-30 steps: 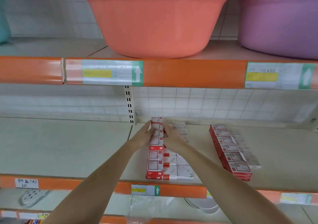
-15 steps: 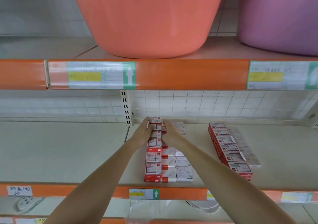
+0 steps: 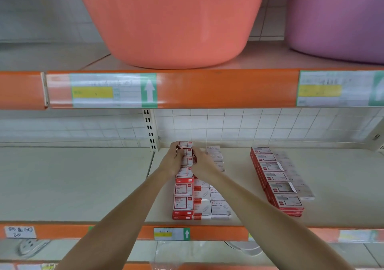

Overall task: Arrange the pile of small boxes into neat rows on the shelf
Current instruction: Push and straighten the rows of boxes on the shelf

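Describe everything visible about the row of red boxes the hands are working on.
The row of red boxes runs front to back on the middle shelf, beside the shelf post. They look like small cardboard cartons, red with white labels, stacked in layers. The left hand and right hand press its rear boxes from either side. White boxes adjoin its right flank.

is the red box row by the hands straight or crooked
Straight: the red box row runs in one line from shelf edge to back wall.
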A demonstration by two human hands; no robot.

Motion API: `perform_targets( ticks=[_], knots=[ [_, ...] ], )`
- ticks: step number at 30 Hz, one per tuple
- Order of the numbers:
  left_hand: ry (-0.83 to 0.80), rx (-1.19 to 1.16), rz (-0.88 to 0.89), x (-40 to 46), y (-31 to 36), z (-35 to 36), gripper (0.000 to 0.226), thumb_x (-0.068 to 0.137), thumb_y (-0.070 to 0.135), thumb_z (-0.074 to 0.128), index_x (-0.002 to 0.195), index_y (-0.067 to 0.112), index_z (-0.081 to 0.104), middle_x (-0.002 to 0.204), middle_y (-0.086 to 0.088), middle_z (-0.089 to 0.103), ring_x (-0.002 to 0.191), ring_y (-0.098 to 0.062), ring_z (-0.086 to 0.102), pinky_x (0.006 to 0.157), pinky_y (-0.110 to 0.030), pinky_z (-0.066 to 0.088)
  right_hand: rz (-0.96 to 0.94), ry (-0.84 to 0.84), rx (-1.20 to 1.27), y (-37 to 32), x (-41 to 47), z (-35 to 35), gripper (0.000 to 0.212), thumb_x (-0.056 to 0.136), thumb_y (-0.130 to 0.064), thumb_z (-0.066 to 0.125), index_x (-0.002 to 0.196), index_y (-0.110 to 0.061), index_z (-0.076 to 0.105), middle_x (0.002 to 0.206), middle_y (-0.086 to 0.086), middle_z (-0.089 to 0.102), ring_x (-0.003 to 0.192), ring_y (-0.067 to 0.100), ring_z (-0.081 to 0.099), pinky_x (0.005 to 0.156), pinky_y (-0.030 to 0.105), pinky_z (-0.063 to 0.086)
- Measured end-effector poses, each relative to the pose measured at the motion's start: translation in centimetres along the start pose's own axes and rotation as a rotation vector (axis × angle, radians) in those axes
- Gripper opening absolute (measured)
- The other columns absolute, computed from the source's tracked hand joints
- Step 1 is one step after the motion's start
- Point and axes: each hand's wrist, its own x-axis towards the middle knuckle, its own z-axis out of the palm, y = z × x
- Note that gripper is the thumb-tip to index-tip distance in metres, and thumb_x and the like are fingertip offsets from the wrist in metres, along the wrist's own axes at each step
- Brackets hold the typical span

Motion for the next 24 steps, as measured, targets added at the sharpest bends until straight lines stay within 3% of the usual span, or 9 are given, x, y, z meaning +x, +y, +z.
perform_targets(
  ticks=[2, 4, 7, 9, 12, 16, 21, 24],
  knots=[
    [0.0, 0.007, -0.006, 0.2, -0.2, 0.0, 0.032, 0.107, 0.03, 0.03, 0.137, 0.021, 0.035, 0.112, 0.001, 0.063, 0.098, -0.014, 0.066, 0.088, -0.038, 0.056, -0.003, 0.001, 0.02, 0.1, 0.1, 0.0, 0.034, 0.093, -0.003, 0.048, 0.123, -0.02, 0.048, 0.09, 0.002, 0.064, 0.07, 0.012, 0.061, 0.044, 0.015, 0.04],
    [0.003, -0.018, -0.022, 0.3, -0.2, 0.0, 0.032, 0.107, 0.029, 0.032, 0.137, 0.019, 0.034, 0.111, -0.001, 0.062, 0.097, -0.016, 0.066, 0.086, -0.038, 0.057, 0.011, 0.006, 0.085, 0.0, 0.3, 0.2, 0.036, 0.093, -0.004, 0.049, 0.123, -0.024, 0.051, 0.092, 0.001, 0.067, 0.073, 0.014, 0.066, 0.049, 0.02, 0.05],
    [0.0, -0.111, -0.065, -0.2, 0.2, -0.2, 0.031, 0.107, 0.029, 0.034, 0.136, 0.017, 0.036, 0.107, 0.001, 0.062, 0.094, -0.015, 0.067, 0.08, -0.032, 0.057, 0.098, 0.051, 0.322, 0.0, 0.7, 1.2, 0.03, 0.094, -0.014, 0.049, 0.116, -0.032, 0.061, 0.09, 0.0, 0.073, 0.079, 0.022, 0.073, 0.066, 0.042, 0.062],
    [0.029, -0.153, -0.086, -0.3, 0.0, -0.3, 0.035, 0.107, 0.033, 0.036, 0.135, 0.012, 0.039, 0.107, 0.001, 0.062, 0.093, -0.013, 0.066, 0.078, -0.028, 0.055, 0.144, 0.15, 0.422, -0.6, 0.3, 1.6, 0.025, 0.102, -0.031, 0.04, 0.115, -0.026, 0.06, 0.099, -0.003, 0.07, 0.092, 0.023, 0.07, 0.076, 0.041, 0.06],
    [0.046, -0.203, -0.141, -0.6, -0.4, -0.2, 0.044, 0.105, 0.042, 0.038, 0.138, 0.013, 0.04, 0.119, -0.004, 0.063, 0.102, -0.016, 0.066, 0.086, -0.033, 0.055, 0.185, 0.173, 0.53, -0.8, 0.0, 2.1, 0.061, 0.099, -0.062, 0.021, 0.139, -0.024, 0.048, 0.131, -0.002, 0.054, 0.123, 0.024, 0.052, 0.104, 0.042, 0.044],
    [-0.013, -0.443, -0.189, -1.9, 0.5, 0.5, 0.039, 0.104, 0.045, 0.038, 0.139, 0.028, 0.037, 0.128, 0.004, 0.061, 0.108, -0.013, 0.065, 0.083, -0.028, 0.054, 0.225, 0.154, 0.74, 1.1, 2.1, 4.3, 0.094, 0.066, -0.1, 0.023, 0.136, -0.044, 0.05, 0.132, -0.006, 0.061, 0.122, 0.023, 0.058, 0.106, 0.049, 0.043],
    [0.002, -0.58, -0.211, -2.5, 0.6, 1.2, 0.04, 0.102, 0.048, 0.041, 0.138, 0.032, 0.048, 0.12, 0.005, 0.07, 0.102, -0.016, 0.071, 0.087, -0.038, 0.056, 0.218, 0.068, 0.838, 2.7, 4.1, 6.6, 0.096, 0.059, -0.103, 0.033, 0.14, -0.052, 0.041, 0.145, -0.015, 0.049, 0.133, 0.014, 0.046, 0.115, 0.047, 0.03],
    [-0.01, -0.586, -0.233, -2.3, 0.2, 1.3, 0.041, 0.1, 0.051, 0.043, 0.136, 0.034, 0.051, 0.118, 0.004, 0.071, 0.103, -0.017, 0.071, 0.09, -0.04, 0.055, 0.21, 0.046, 0.864, -0.5, 0.9, 4.6, 0.094, 0.071, -0.096, 0.028, 0.149, -0.044, 0.031, 0.152, -0.014, 0.037, 0.141, 0.016, 0.034, 0.116, 0.039, 0.022]
  ],
)
